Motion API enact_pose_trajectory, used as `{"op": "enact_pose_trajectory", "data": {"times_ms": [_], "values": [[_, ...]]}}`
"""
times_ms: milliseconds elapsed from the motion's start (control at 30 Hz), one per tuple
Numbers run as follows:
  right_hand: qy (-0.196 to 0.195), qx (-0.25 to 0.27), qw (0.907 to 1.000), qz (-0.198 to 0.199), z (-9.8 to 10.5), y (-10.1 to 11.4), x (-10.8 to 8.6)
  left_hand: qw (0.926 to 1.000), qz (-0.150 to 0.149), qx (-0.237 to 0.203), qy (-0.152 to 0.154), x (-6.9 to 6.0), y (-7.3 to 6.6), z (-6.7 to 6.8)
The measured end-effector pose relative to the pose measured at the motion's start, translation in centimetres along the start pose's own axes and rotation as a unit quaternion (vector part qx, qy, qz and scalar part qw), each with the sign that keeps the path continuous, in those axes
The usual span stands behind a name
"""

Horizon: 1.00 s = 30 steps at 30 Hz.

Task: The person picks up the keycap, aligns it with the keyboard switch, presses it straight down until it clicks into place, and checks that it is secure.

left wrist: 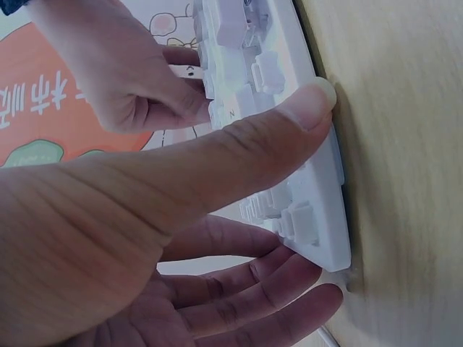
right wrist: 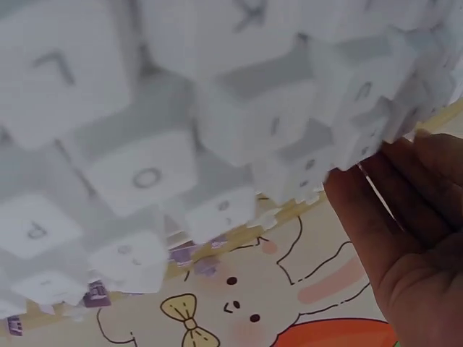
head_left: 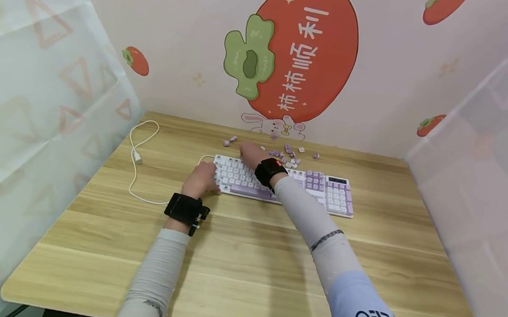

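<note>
A white-and-purple keyboard (head_left: pixel 252 184) lies on the desk, with some switches showing without keycaps. My left hand (head_left: pixel 200 179) holds its left end. In the left wrist view the thumb (left wrist: pixel 307 108) rests on the keyboard's near edge, while the other fingers (left wrist: pixel 260 289) bend around the end. My right hand (head_left: pixel 252 155) reaches over to the keyboard's back edge. From the right wrist the fingers (right wrist: pixel 362 210) touch the back rows of keys; their tips are hidden, so I cannot tell whether they pinch a keycap.
Loose purple and white keycaps (head_left: pixel 287 149) are scattered behind the keyboard, near the wall (head_left: pixel 385 89). A white USB cable (head_left: pixel 132 175) loops across the desk's left side. Hanging printed sheets (head_left: pixel 44 92) flank the wooden desk (head_left: pixel 247 269).
</note>
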State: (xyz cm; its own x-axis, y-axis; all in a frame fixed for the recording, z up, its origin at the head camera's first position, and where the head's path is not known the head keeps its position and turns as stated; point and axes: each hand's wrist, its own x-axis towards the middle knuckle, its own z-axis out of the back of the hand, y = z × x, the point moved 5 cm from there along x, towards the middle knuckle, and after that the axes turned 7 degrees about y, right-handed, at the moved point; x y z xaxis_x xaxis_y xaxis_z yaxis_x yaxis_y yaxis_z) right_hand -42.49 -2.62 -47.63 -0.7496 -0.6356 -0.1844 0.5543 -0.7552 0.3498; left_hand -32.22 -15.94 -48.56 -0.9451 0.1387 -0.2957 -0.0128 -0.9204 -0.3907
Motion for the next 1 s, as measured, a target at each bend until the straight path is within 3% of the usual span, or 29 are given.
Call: {"op": "enact_pose_trajectory", "data": {"times_ms": [333, 600, 767, 1000], "values": [[-0.024, -0.010, 0.9996, 0.007, -0.5, -1.5, 0.4, 0.9999, 0.006, -0.008, 0.006, -0.1, -0.1, -0.1], [0.004, -0.033, 0.9994, -0.008, -0.3, -1.4, -0.6, 1.0000, 0.003, -0.002, 0.003, 0.0, -0.1, 0.0], [-0.010, -0.033, 0.9993, -0.012, 0.3, -1.3, -1.4, 1.0000, 0.003, 0.000, -0.001, -0.2, -0.2, 0.1], [-0.022, -0.042, 0.9986, -0.023, 0.0, -2.4, -1.1, 1.0000, 0.003, 0.001, 0.002, -0.4, -0.3, 0.1]]}}
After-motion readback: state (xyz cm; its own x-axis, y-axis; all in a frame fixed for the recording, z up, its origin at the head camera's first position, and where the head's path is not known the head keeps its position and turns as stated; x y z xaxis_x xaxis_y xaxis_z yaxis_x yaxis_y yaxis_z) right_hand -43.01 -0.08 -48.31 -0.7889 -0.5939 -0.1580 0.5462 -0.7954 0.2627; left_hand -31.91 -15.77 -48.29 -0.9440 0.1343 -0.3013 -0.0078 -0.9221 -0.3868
